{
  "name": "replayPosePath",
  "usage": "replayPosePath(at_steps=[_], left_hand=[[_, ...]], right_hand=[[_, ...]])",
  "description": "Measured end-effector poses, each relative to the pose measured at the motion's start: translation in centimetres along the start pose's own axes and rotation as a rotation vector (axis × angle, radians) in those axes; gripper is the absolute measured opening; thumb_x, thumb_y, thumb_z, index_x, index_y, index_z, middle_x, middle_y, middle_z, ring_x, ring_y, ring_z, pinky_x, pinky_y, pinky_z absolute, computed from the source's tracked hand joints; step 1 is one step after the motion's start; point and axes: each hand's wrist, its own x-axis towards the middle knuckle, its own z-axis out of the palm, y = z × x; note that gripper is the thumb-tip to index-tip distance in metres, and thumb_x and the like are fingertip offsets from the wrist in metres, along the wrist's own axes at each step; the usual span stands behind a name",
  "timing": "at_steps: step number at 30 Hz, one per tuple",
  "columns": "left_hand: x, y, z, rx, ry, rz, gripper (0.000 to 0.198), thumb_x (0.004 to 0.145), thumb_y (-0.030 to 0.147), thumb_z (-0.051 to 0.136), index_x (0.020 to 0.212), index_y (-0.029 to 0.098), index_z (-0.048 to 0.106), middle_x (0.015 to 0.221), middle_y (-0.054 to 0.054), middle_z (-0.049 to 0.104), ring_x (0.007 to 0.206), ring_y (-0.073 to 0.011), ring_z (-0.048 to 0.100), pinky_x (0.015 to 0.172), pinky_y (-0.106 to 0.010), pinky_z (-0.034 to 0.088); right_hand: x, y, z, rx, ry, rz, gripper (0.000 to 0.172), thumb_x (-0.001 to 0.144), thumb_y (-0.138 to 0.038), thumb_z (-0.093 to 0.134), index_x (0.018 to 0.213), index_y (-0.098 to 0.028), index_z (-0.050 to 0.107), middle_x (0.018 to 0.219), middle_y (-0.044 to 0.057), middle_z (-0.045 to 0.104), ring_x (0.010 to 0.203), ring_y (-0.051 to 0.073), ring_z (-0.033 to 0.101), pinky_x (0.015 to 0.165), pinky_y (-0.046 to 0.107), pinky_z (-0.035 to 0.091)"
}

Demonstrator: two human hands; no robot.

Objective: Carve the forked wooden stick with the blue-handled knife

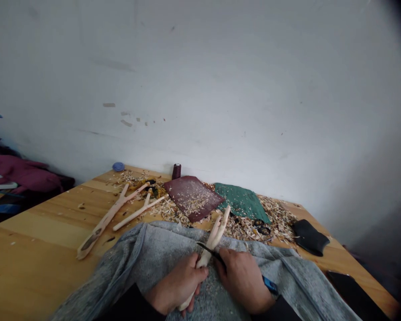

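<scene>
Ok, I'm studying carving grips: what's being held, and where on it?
The left hand grips the forked wooden branch by its stem, below the fork; the right hand holds a dark-bladed knife by its handle, hidden in the fist.

I'm getting flat, dim, greyish light here, soft across the white wall (200, 89), falling off to murky grey on the right, with a black vignette eating the top-right corner. No hard shadows, no glare on the bench (36, 267). Fisheye bowing at the edges, and the left hand (177, 283) and right hand (243, 278) look slightly soft
</scene>
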Motion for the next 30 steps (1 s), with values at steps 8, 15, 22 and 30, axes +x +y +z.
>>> replayPosePath(at_steps=[8,15,22,30], left_hand=[[0.3,-0.6,-0.1,-0.036,0.002,0.022,0.012,0.098,0.035,0.043,0.094,0.025,0.038,0.061,0.012,0.047,0.029,-0.0051,0.040,0.032,-0.016,0.029],[0.3,-0.4,0.0,-0.030,-0.006,0.008,0.005,0.098,0.024,0.037,0.093,0.025,0.038,0.061,0.012,0.045,0.029,-0.0054,0.040,0.031,-0.016,0.030],[0.4,-0.4,0.0,-0.024,-0.006,-0.009,0.006,0.098,0.023,0.035,0.093,0.025,0.037,0.062,0.011,0.046,0.029,-0.0057,0.040,0.030,-0.017,0.029],[0.4,-0.6,0.1,-0.042,0.002,0.016,0.005,0.098,0.027,0.040,0.093,0.025,0.038,0.061,0.012,0.046,0.028,-0.0053,0.039,0.031,-0.016,0.029]], right_hand=[[0.5,1.0,0.0,-0.077,0.076,0.166,0.023,0.101,-0.031,0.046,0.093,-0.024,0.065,0.084,0.003,0.075,0.071,0.020,0.071,0.057,0.028,0.032],[0.1,0.1,0.2,-0.017,0.019,0.032,0.017,0.097,-0.026,0.052,0.089,-0.024,0.066,0.083,0.001,0.075,0.074,0.020,0.072,0.059,0.029,0.034],[0.4,0.5,-0.1,-0.054,0.054,0.114,0.020,0.099,-0.030,0.049,0.091,-0.024,0.066,0.085,0.002,0.075,0.075,0.021,0.072,0.058,0.029,0.033],[0.2,0.3,0.2,-0.032,0.022,0.062,0.019,0.098,-0.026,0.049,0.090,-0.024,0.067,0.083,0.002,0.075,0.075,0.020,0.072,0.059,0.030,0.034]])
